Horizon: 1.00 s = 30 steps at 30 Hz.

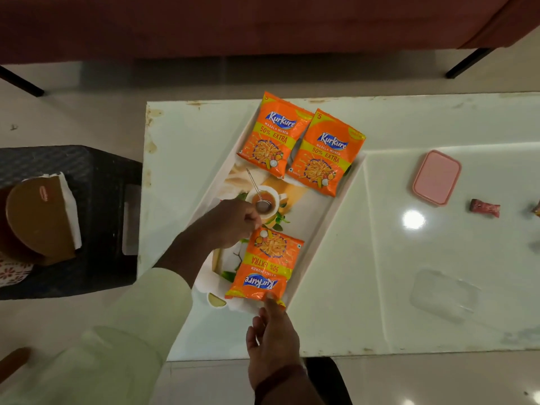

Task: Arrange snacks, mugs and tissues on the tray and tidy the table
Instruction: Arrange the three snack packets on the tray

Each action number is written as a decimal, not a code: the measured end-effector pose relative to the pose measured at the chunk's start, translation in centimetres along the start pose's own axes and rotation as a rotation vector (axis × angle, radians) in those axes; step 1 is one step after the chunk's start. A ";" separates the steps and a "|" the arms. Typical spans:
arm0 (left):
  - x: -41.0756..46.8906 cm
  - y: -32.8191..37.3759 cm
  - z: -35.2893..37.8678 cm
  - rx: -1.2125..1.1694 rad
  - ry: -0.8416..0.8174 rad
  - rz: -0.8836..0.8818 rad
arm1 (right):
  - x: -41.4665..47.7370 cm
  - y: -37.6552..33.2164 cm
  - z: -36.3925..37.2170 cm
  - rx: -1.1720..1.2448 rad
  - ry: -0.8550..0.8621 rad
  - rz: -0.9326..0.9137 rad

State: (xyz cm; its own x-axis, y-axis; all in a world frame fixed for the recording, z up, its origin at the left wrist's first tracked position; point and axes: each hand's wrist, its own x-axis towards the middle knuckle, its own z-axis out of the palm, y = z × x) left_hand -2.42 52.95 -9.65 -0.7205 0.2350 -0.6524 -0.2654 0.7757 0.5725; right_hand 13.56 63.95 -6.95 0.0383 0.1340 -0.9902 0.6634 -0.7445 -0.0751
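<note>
A white tray [327, 226] with a printed tea-cup picture lies at an angle on the white table [380, 258]. Two orange Kurkure snack packets [273, 134] [325, 154] lie side by side at its far end. A third orange packet [267, 264] lies upside down at its near end. My left hand [230, 220] reaches over the tray, its fingers pinched at this packet's far left corner. My right hand [271, 331] comes from below; its fingertips rest on the packet's near edge with the thumb apart. A brown tissue holder [41, 217] with white tissues stands on the dark stool [96, 200] at left.
On the table right of the tray are a pink lid [436, 178], a small red wrapper [485, 208] and a clear plastic box [441, 293]. A dark red sofa [233, 24] runs along the far side. A bright light reflects off the tabletop.
</note>
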 end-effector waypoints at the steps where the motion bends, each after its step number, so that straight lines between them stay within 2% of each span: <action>1: -0.3 -0.3 -0.1 -0.049 0.017 -0.013 | -0.2 -0.5 0.1 -0.059 0.018 -0.067; 3: -1.2 -1.0 -0.2 -0.177 0.078 -0.062 | -0.9 -2.1 0.2 -0.204 0.059 -0.277; 8: -4.0 -0.9 2.5 -0.523 0.330 -0.206 | -3.2 -10.6 2.5 -0.596 0.078 -1.015; 14: -5.0 3.7 8.7 -0.885 0.399 -0.316 | -3.5 -20.0 9.7 -1.383 -0.099 -1.495; 16: -4.2 5.5 9.7 -0.944 0.442 -0.340 | -3.2 -21.1 11.8 -1.567 -0.115 -1.589; 19: -2.5 7.2 10.0 -1.042 0.494 -0.359 | -2.2 -21.8 13.8 -1.671 -0.146 -1.649; 24: 0.5 7.8 9.9 -1.074 0.557 -0.432 | -0.5 -22.5 15.3 -1.627 -0.113 -1.709; 28: 1.8 7.1 9.6 -0.864 0.531 -0.387 | 0.8 -22.6 15.6 -1.550 -0.103 -1.745; 30: 2.0 6.9 9.7 -0.852 0.560 -0.381 | 1.4 -22.6 15.5 -1.511 -0.083 -1.751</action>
State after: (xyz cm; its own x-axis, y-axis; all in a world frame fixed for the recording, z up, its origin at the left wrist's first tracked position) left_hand 0.54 64.41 -11.80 -0.6291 -0.4030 -0.6647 -0.7349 0.0298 0.6775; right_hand -12.99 70.84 -8.48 -0.9806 -0.1690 -0.0989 -0.1001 0.8668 -0.4884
